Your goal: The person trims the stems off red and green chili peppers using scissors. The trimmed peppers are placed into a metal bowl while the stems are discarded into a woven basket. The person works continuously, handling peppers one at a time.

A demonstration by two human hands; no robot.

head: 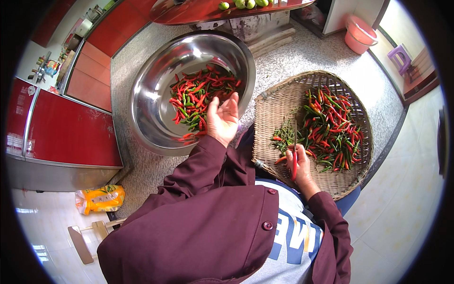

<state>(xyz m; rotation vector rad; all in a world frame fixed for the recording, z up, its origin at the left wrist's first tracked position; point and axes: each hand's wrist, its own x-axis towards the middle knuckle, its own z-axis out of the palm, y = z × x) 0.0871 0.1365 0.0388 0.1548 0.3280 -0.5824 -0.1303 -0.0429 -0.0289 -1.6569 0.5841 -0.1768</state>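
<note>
My left hand (224, 119) is palm up with its fingers apart over the near right rim of a large stainless steel basin (147, 96). Red and green chili peppers (198, 92) lie in the basin below its fingertips. Red-handled scissors (294, 161) are gripped in my right hand (301, 163), their blades pointing away from me. That hand is over the near side of a woven wicker basket (269, 117). Inside the basket, a big heap of red and green chilies (333, 127) fills the right part, and a small pile of green stems (285, 135) lies left of it.
A red table (198, 14) with several green fruits (240, 4) stands beyond the basin. Red cabinets (74, 131) line the left side. A pink bucket (360, 35) and a purple stool (400, 58) are at the upper right. A yellow plastic bag (101, 199) lies near a wooden stool (81, 245).
</note>
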